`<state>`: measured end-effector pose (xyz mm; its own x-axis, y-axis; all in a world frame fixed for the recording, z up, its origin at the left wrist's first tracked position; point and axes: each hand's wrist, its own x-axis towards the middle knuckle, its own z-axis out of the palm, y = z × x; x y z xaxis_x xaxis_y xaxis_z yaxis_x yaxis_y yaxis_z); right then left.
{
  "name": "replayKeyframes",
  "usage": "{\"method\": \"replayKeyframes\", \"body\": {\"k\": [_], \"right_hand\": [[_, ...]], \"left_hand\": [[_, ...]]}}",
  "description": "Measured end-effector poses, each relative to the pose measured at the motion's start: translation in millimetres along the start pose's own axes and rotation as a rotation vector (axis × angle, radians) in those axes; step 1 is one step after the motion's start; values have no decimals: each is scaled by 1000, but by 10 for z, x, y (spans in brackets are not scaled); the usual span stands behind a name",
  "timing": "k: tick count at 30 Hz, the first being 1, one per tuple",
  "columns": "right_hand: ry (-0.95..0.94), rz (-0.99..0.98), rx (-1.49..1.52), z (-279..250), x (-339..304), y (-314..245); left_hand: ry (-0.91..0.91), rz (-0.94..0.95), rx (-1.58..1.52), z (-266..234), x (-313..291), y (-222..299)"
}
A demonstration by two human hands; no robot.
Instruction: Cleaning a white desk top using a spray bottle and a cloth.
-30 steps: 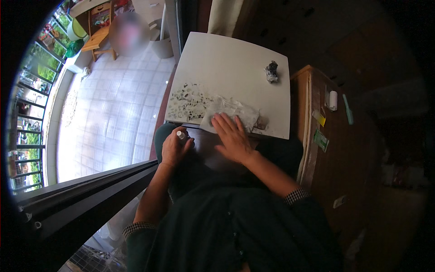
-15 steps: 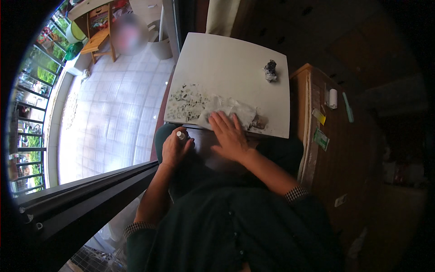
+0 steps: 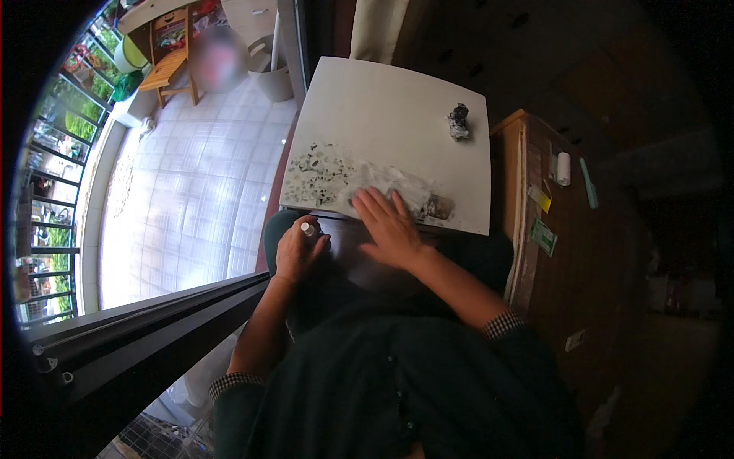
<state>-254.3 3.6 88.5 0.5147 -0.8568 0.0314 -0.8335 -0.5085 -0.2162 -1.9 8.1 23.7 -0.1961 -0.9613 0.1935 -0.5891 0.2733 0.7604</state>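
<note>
My right hand (image 3: 382, 228) lies palm down with fingers outstretched at the near edge of a white board (image 3: 390, 115). Its fingertips press on a thin, pale, wrinkled sheet (image 3: 404, 183), which looks like tissue or film. To the left of the sheet, dark spots and grey smears (image 3: 317, 172) cover the board; a brownish smudge (image 3: 441, 206) shows at its right end. Just off the board's near-left edge, my left hand (image 3: 294, 252) is wrapped round a small bottle with a white top (image 3: 308, 229). The bottle's body is mostly hidden by my fingers.
A crumpled, blackened wad (image 3: 459, 122) rests on the board's far right. Right of it stands a wooden cabinet (image 3: 566, 268) bearing a white roll (image 3: 563, 168), a teal strip-like tool (image 3: 588, 183) and a green packet (image 3: 544, 237). A dark door frame (image 3: 168, 306) runs along my left.
Both hands keep nearly the same place and grip. The pale sheet looks slightly flatter against the board, and the whole view has shifted a little.
</note>
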Motion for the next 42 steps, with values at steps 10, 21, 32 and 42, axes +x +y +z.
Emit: {"method": "replayKeyframes", "body": {"k": [10, 21, 32, 42], "right_hand": [[-18, -7, 42, 67, 249, -45], [-8, 41, -5, 42, 503, -5], [-23, -3, -32, -20, 268, -41], [-23, 2, -3, 13, 142, -125]], "left_hand": [[4, -75, 51, 63, -58, -93], [-8, -24, -13, 76, 5, -1], [-5, -36, 14, 0, -11, 3], [6, -56, 8, 17, -68, -58]]}}
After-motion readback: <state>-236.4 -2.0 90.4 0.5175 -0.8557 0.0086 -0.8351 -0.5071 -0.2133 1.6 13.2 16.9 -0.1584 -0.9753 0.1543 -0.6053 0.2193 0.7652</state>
